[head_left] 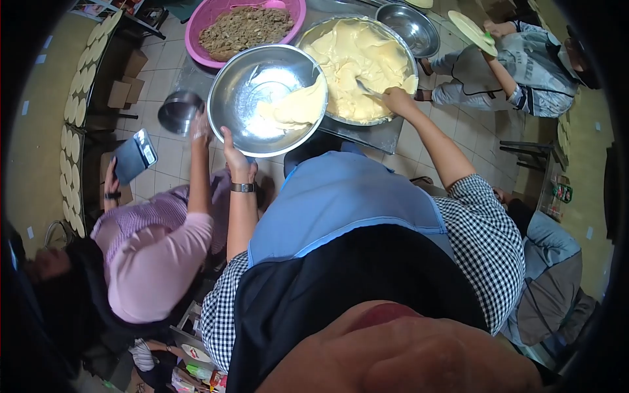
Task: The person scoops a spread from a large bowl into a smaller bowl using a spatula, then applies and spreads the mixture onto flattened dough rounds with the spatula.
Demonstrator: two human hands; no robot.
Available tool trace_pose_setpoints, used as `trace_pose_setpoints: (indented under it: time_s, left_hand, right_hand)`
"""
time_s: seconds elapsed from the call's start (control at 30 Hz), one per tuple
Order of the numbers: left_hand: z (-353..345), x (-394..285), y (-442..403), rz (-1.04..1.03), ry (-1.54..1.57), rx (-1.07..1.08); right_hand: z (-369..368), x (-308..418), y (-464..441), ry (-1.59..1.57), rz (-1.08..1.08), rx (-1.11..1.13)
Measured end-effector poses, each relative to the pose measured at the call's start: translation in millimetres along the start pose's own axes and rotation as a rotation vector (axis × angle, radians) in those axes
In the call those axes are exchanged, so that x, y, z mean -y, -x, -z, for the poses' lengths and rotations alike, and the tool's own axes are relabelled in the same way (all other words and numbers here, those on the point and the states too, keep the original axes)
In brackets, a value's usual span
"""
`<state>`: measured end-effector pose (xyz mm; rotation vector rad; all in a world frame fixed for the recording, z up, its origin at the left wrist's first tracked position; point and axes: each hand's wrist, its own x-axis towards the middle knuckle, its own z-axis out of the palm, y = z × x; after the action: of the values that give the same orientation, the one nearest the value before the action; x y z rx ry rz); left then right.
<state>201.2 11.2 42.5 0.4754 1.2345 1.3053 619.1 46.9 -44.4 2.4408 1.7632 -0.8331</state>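
Note:
My left hand (240, 162) grips the near rim of a shiny steel mixing bowl (229, 121), tilted beside the larger bowl. A dollop of pale yellow cream (295, 110) lies on its right side. To the right, a large steel bowl (411, 62) is full of the same thick cream (347, 56). My right hand (398, 102) is closed around the handle of a metal utensil (371, 93) at that bowl's near right side. The utensil's head is sunk in the cream, so its exact kind is hidden.
A pink basin (192, 33) of brown crumbly mixture and a steel bowl (413, 29) stand at the back. On the left, a co-worker holds a digital scale (134, 160) and a steel pan (177, 112). Another person at right holds a round disc (472, 31). Racks of discs (82, 78) line the left.

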Motion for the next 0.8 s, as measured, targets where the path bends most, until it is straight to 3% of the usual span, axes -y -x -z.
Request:
trace_pose_setpoints:
  time_s: [0.07, 0.1, 0.27, 0.47, 0.8]
  left_hand:
    - [2.5, 0.5, 5.9, -0.003, 0.046, 0.023]
    - [0.2, -1.2, 11.0, 0.014, 0.08, 0.032]
    - [14.4, 13.3, 8.8, -0.008, 0.071, 0.02]
    - [8.8, 17.1, 14.5, -0.007, 0.037, 0.032]
    - [-3.7, 23.6, 14.2, -0.011, -0.005, 0.097]
  right_hand:
    - [-25.3, 5.2, -21.6, -0.378, -0.028, 0.148]
    - [-29.0, 13.0, -23.4, -0.376, -0.023, 0.15]
    - [-28.8, 51.6, -21.9, -0.958, -0.186, 0.315]
    - [-18.3, 43.2, -20.2, -1.182, -0.039, 0.33]
    - [46.1, 18.6, 36.2, -1.248, 0.049, 0.26]
